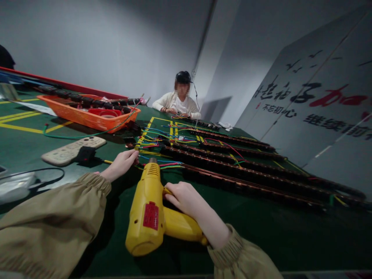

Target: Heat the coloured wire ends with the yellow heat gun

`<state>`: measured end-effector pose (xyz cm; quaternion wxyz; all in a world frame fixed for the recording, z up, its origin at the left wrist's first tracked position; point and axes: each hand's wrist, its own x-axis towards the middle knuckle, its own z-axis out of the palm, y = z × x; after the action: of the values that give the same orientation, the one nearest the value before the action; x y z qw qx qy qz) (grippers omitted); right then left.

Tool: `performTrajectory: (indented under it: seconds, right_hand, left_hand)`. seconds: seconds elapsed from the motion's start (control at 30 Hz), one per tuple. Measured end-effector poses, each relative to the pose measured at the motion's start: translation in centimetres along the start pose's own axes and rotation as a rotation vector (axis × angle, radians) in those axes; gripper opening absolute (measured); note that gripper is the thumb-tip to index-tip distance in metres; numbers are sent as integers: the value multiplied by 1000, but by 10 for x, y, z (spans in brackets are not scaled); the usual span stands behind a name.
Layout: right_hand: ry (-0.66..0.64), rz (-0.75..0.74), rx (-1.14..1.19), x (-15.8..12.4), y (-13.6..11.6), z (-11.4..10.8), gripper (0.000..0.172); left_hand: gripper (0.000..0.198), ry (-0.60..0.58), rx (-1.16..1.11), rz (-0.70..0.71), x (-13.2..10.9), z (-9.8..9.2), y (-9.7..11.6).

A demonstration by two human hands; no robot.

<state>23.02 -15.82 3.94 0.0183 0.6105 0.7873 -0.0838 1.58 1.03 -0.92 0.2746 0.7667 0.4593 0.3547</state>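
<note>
My right hand (186, 199) is wrapped round the grip of a yellow heat gun (148, 211) with a red label, its nozzle pointing away from me at a bundle of coloured wires (162, 162). My left hand (123, 162) reaches forward beside the nozzle, fingers pinched together at the wire ends near a yellow wire; what they pinch is too small to name. Long dark strips with copper rails (247, 170) run to the right across the green table (261, 232).
An orange tray (87, 116) with black parts stands at the back left. A beige multi-socket strip (72, 149) and a black cable (43, 172) lie to the left. Another person (180, 102) sits at the far end. A lettered board leans at the right.
</note>
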Motion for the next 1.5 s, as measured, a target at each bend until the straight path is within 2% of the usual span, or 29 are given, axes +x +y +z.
performTrajectory:
  seconds: [0.2,0.43,0.5,0.67,0.93,1.3,1.5]
  right_hand:
    - [40,-90,-46,16,-20,1,40]
    - [61,-113,-62,21,-24,2,62]
    - [57,-115,-62,21,-25,1,60]
    - [39,-126,-52,21,-23,1,41]
    - [23,-59,8,6,4,4,43]
    - [28,132,94,-35,50,1,44]
    - [51,171,113,-45,56,-3,48]
  left_hand:
    - [52,13,93,27,0,-3,8]
    - [53,10,96,23,0,-5,8]
    - [53,10,89,19,0,-5,9]
    - [53,9,89,38,-2,-6,10]
    - [50,-19,-2,46,0,-3,0]
    - [49,-36,-83,32,-2,-3,-1]
    - [50,-39,-84,22,-1,-4,-1]
